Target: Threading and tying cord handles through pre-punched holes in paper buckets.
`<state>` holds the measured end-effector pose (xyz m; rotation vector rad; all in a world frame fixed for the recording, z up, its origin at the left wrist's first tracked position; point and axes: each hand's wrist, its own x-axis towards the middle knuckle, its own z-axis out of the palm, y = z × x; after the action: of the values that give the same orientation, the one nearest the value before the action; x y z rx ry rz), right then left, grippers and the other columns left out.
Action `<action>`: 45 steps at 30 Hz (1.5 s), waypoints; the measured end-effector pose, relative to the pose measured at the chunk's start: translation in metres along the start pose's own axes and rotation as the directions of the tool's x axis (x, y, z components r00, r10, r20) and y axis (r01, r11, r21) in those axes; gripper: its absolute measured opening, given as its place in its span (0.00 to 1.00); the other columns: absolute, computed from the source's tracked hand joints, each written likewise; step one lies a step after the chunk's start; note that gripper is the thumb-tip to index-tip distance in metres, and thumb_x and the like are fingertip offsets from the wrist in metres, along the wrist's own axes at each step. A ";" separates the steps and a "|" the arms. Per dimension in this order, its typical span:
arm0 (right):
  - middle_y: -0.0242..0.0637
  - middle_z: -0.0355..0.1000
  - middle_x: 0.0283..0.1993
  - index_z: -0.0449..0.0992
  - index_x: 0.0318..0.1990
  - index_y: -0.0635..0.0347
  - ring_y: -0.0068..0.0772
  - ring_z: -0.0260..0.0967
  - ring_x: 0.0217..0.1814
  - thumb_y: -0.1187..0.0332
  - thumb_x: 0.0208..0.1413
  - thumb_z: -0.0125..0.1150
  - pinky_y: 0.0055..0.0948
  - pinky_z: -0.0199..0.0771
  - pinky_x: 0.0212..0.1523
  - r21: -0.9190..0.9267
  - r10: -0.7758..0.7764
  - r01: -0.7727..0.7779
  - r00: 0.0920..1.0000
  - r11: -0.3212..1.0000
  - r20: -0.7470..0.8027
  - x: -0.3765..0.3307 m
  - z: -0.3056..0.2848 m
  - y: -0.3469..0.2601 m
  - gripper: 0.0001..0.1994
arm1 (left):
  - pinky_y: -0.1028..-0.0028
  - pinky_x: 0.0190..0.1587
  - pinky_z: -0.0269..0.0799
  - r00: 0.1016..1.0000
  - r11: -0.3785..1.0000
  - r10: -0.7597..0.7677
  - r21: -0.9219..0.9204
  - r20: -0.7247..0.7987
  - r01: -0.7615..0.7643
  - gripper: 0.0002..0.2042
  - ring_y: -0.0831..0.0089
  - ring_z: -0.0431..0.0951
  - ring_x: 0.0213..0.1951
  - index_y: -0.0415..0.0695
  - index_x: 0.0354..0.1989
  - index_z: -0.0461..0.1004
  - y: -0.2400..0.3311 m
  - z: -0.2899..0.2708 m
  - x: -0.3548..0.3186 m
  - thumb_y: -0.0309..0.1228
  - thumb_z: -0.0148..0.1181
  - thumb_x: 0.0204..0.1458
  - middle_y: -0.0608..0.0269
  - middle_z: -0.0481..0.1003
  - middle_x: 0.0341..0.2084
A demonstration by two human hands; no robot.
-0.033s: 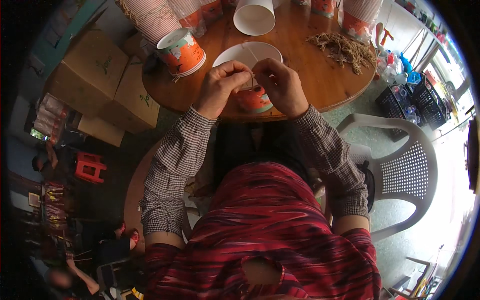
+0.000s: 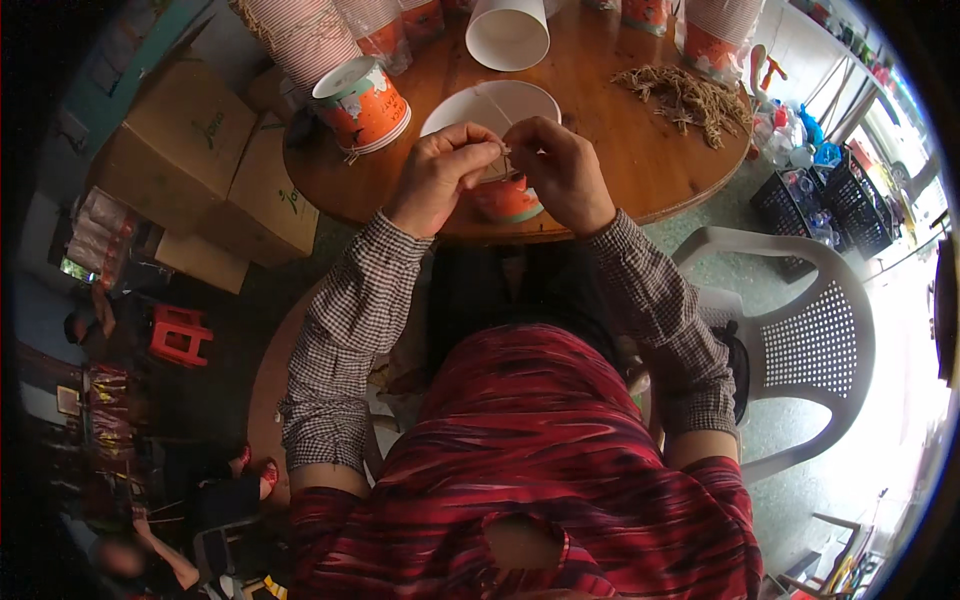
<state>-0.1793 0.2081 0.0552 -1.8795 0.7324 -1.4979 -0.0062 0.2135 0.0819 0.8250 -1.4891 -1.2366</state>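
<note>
At the near edge of the round wooden table, an orange paper bucket with a green-grey band has its white mouth facing up. A thin cord runs across that mouth to my fingers. My left hand is closed in a pinch, thumb against fingertips, on the cord just above the rim. Beside it, my right hand pinches the cord too, its fingertips almost touching the left ones. How the cord passes between the fingers is too small to tell.
Stacked orange buckets stand at the left, near a tall nested stack. A white bucket lies tipped at the far side. Tan cords are heaped at the right. A plastic chair and cardboard boxes flank the table.
The orange bucket has shifted very slightly to the left. Both hands stay in almost the same place, still pinching the cord.
</note>
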 end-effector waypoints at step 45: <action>0.33 0.75 0.34 0.75 0.37 0.68 0.21 0.71 0.36 0.73 0.54 0.60 0.21 0.74 0.37 0.291 -0.007 0.015 1.000 0.957 -0.029 0.000 -0.003 0.011 0.07 | 0.85 0.22 0.57 0.980 0.890 -0.196 -0.415 0.030 0.191 0.09 0.86 0.61 0.20 0.37 0.40 0.74 -0.012 0.007 -0.001 0.27 0.55 0.53 0.73 0.68 0.21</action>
<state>-0.1830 0.2002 0.0479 -1.6461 0.4828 -1.5477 -0.0139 0.2138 0.0702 0.6987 -1.0886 -1.6245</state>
